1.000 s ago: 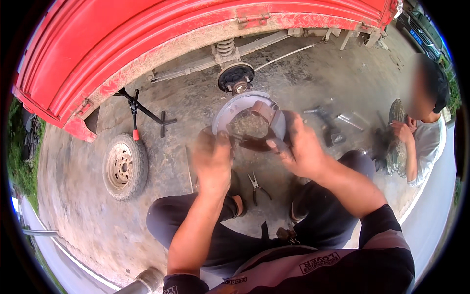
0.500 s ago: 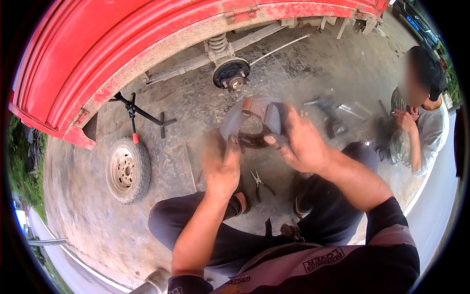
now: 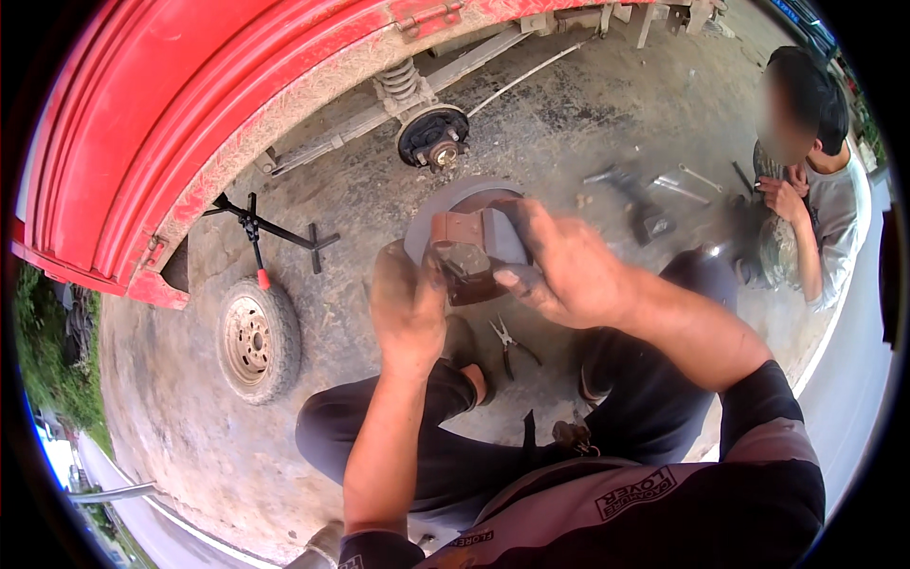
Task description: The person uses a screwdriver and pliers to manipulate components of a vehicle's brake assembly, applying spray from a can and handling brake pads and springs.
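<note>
Both hands hold a stack of curved brake shoes (image 3: 463, 228), grey around the outside with a rusty brown piece toward me. My left hand (image 3: 408, 299) grips its left side, thumb along the near edge. On the other side my right hand (image 3: 573, 266) is closed round it, with the thumb at the lower front. Dark grime marks the fingers. Just beyond is a bare wheel hub (image 3: 442, 152) with a black backing plate under a red vehicle (image 3: 218, 104). A pair of pliers (image 3: 509, 343) lies open on the ground between my feet.
A dusty wheel (image 3: 251, 339) is at the left, beside a black stand (image 3: 280, 232) with a red-tipped handle. To the right lie a power tool (image 3: 649, 220) and wrenches (image 3: 681, 190). A person (image 3: 825, 180) crouches at the far right, hands together.
The brake shoes have been turned in my hands: the gap through their middle is now covered, and the rusty brown piece faces me. The whole view has shifted slightly.
</note>
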Demonstrator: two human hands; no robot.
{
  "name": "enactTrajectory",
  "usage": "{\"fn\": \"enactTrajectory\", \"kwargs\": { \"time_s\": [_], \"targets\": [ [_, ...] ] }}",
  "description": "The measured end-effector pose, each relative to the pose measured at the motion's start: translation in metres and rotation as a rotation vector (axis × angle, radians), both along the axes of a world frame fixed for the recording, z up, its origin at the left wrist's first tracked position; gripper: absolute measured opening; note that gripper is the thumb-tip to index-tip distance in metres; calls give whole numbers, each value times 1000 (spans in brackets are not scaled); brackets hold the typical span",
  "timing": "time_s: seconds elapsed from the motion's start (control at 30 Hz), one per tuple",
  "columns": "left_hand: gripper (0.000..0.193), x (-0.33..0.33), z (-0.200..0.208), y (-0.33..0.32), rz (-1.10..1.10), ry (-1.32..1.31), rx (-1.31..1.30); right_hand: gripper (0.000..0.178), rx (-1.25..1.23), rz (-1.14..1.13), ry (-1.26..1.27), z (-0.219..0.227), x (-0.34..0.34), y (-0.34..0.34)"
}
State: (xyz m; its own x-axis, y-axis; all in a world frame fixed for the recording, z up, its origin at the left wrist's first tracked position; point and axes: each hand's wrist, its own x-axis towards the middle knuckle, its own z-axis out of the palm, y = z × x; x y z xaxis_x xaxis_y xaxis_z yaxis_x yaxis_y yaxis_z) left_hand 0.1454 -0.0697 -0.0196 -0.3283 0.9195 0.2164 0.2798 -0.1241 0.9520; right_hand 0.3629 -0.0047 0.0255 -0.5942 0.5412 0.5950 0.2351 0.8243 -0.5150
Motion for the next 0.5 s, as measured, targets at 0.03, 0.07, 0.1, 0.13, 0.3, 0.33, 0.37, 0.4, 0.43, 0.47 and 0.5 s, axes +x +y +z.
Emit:
{"fn": "enactTrajectory", "kwargs": {
  "time_s": [0.03, 0.07, 0.1, 0.13, 0.3, 0.33, 0.37, 0.4, 0.43, 0.47, 0.5],
  "targets": [
    [26, -1, -1, -1, 0, 19, 13, 63, -31, -3, -10, 0, 0, -1],
    [25, -3, -3, -2, 0, 37, 25, 62, -62, -7, -21, 0, 1, -3],
    [24, -5, -3, -3, 4, 37, 21, 62, -93, -13, -32, -1, 1, -4],
    [23, -6, -3, -2, 7, 37, 20, 61, -149, -15, -34, -2, 1, -1],
    [22, -3, -4, 7, 17, -17, 76, 47, -370, -51, 109, -24, -3, 5],
    [24, -2, -6, 7, 56, 42, 109, 45, -547, -45, 147, -23, -5, 1],
    [25, -3, -9, 9, 74, 81, 116, 43, -714, -59, 188, -20, -5, -2],
    [26, -5, -12, 11, 92, 119, 122, 42, -815, -46, 269, -31, -7, -2],
    [28, -6, -15, 12, 112, 156, 128, 43, -863, -24, 342, -33, -9, -6],
    [21, -6, -18, 12, 110, 132, 55, 44, -911, -4, 417, -36, -11, -9],
    [24, -4, -18, 12, 127, 35, 65, 46, -954, 18, 495, -39, -13, -12]
  ]
}}
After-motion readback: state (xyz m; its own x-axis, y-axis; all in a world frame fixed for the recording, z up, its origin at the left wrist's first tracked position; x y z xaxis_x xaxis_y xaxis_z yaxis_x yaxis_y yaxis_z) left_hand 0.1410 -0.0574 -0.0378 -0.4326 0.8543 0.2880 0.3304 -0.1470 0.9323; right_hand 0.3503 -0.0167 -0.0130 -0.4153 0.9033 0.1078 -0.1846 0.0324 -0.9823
